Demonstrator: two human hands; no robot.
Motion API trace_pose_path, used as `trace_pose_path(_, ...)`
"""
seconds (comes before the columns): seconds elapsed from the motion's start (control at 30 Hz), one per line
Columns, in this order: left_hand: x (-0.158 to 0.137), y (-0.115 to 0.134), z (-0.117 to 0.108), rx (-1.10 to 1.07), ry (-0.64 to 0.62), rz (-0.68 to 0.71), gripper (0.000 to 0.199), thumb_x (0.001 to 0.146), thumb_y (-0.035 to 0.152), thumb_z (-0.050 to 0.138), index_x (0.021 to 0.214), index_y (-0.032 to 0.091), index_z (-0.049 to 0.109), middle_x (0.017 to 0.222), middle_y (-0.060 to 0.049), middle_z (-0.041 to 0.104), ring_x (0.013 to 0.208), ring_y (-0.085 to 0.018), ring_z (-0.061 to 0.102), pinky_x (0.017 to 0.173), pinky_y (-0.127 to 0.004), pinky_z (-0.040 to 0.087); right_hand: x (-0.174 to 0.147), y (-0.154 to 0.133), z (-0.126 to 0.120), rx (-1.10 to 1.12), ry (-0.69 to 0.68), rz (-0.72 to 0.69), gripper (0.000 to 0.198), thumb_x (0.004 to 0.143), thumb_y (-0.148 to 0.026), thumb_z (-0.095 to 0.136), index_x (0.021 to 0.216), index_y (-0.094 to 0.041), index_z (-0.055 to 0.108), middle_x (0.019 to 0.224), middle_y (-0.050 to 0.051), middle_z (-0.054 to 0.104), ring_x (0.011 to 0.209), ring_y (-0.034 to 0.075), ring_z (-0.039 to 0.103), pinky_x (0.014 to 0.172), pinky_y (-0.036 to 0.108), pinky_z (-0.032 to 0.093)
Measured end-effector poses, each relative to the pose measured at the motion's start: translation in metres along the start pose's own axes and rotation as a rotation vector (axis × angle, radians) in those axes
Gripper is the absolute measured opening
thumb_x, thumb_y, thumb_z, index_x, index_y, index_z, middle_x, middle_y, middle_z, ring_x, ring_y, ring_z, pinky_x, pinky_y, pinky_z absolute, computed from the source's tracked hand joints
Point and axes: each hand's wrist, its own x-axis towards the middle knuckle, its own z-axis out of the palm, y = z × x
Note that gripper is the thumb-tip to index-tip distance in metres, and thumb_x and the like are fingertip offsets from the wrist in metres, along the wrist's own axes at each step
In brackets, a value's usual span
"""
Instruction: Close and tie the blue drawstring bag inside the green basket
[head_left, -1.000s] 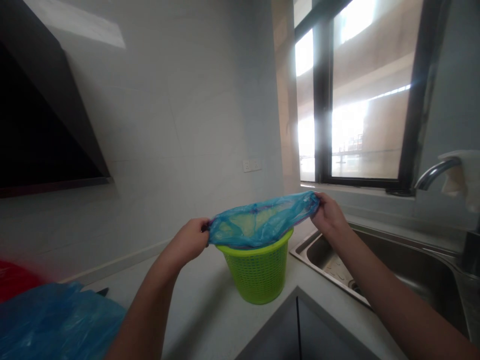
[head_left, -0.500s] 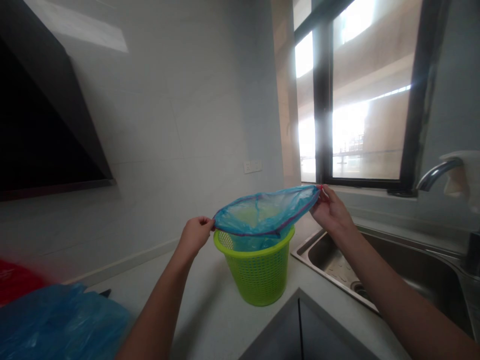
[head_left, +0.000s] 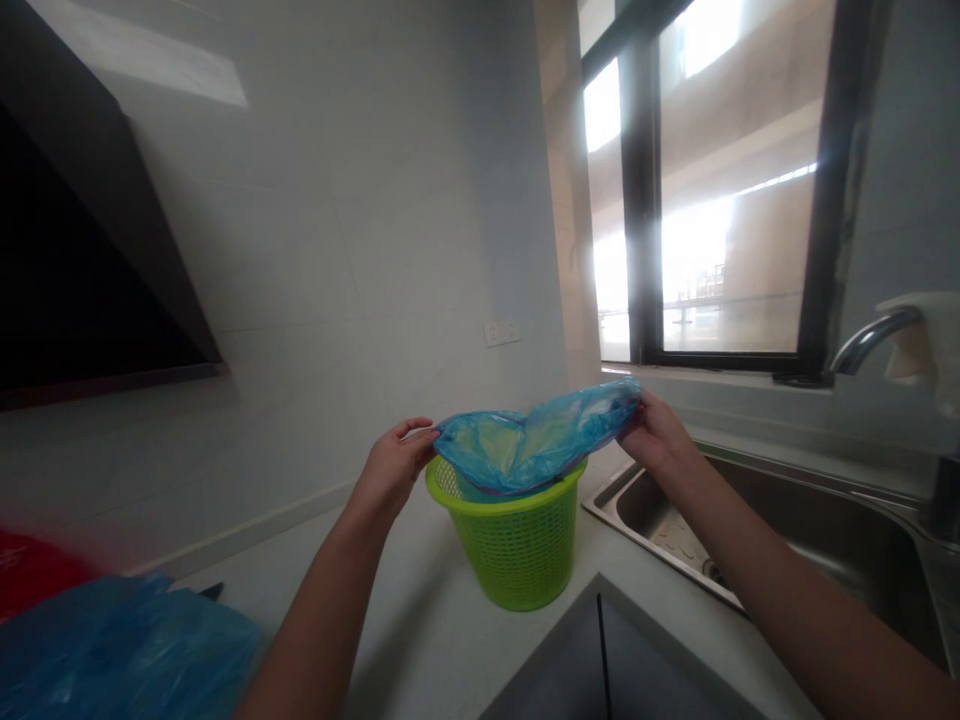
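Note:
A thin blue plastic bag point(head_left: 536, 445) with a purple edge hangs partly inside a lime-green basket point(head_left: 517, 560) with perforated walls. The basket stands upright on the counter. My left hand point(head_left: 397, 455) pinches the bag's left edge just above the basket's rim. On the other side, my right hand point(head_left: 654, 432) grips the bag's right end, held higher and beyond the rim; the bag partly covers its fingertips. The bag's mouth sags in the middle and its front edge droops to the rim.
A steel sink point(head_left: 787, 520) with a faucet point(head_left: 874, 340) lies to the right, under a window point(head_left: 735, 200). At lower left are a crumpled blue plastic bag point(head_left: 135, 650) and something red point(head_left: 41, 575). A dark grey panel point(head_left: 622, 660) sits in front of the basket.
The bag's mouth has gone from stretched taut to slack, folding over at the right and dropping at the front. My left hand has risen slightly. The basket has stayed put.

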Motion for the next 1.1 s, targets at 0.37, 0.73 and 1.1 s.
trace_pose_path(0.37, 0.007, -0.012, -0.007, 0.264, 0.041, 0.068, 0.023, 0.059, 0.016, 0.078, 0.077, 0.010, 0.066, 0.062, -0.002, 0.065, 0.053, -0.009, 0.056, 0.051, -0.019, 0.042, 0.011, -0.017, -0.009, 0.018, 0.050, -0.047, 0.018, 0.076, -0.008, 0.066, 0.066, -0.019, 0.055, 0.056, -0.004, 0.064, 0.050, 0.011, 0.060, 0.056, 0.022, 0.058)
trace_pose_path(0.73, 0.014, 0.000, -0.004, -0.359, 0.115, -0.137, 0.016, 0.079, 0.008, 0.066, 0.070, 0.017, 0.055, 0.056, 0.002, 0.053, 0.048, -0.007, 0.051, 0.046, -0.015, 0.043, 0.029, -0.028, -0.026, -0.090, 0.125, 0.115, 0.028, 0.071, 0.003, 0.059, 0.062, -0.020, 0.045, 0.048, -0.006, 0.054, 0.039, 0.008, 0.053, 0.044, 0.016, 0.053)
trace_pose_path(1.1, 0.014, 0.000, -0.009, -0.508, 0.110, 0.037, 0.035, 0.070, -0.008, 0.052, 0.092, 0.019, 0.056, 0.095, -0.006, 0.072, 0.068, -0.006, 0.061, 0.055, -0.012, 0.042, 0.013, -0.008, -0.019, 0.007, 0.021, 0.170, 0.016, 0.072, -0.006, 0.062, 0.070, -0.020, 0.055, 0.055, -0.004, 0.061, 0.048, 0.009, 0.058, 0.051, 0.019, 0.056)
